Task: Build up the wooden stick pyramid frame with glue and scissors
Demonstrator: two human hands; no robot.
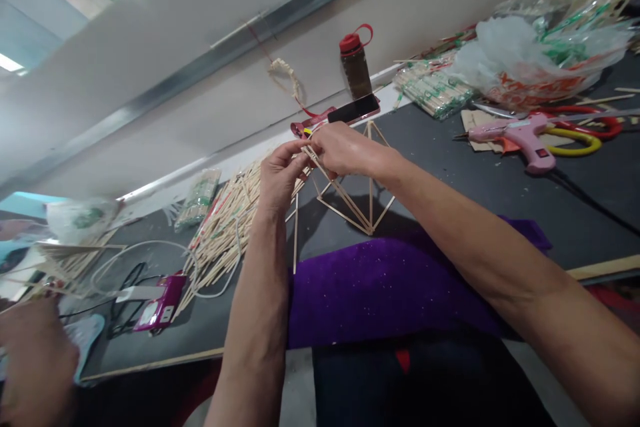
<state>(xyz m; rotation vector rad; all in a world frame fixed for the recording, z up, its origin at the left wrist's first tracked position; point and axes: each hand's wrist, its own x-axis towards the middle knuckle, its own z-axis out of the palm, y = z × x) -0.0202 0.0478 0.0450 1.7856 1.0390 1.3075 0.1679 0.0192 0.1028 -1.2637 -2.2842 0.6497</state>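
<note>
A frame of thin wooden sticks (371, 203), joined at its corners into triangles, stands on the dark tabletop at the middle. My left hand (281, 177) pinches the upper left corner of this frame between thumb and fingers. Pressed close against the same corner is my right hand (343, 149), its fingers bent round the stick ends and partly hidden behind its own back. Under my forearms lies a purple cloth (345, 290) along the table's front edge. Left of the frame, a heap of loose wooden sticks (227, 227) spreads out beside my left forearm.
A pink glue gun (533, 140) lies at right, beside scissors with red and yellow handles (580, 142). Behind are a phone (355, 109), a bottle (356, 67), wrapped stick bundles (435, 87) and a plastic bag (525, 63). A magenta power strip (163, 303) and another person's hand (37, 347) are left.
</note>
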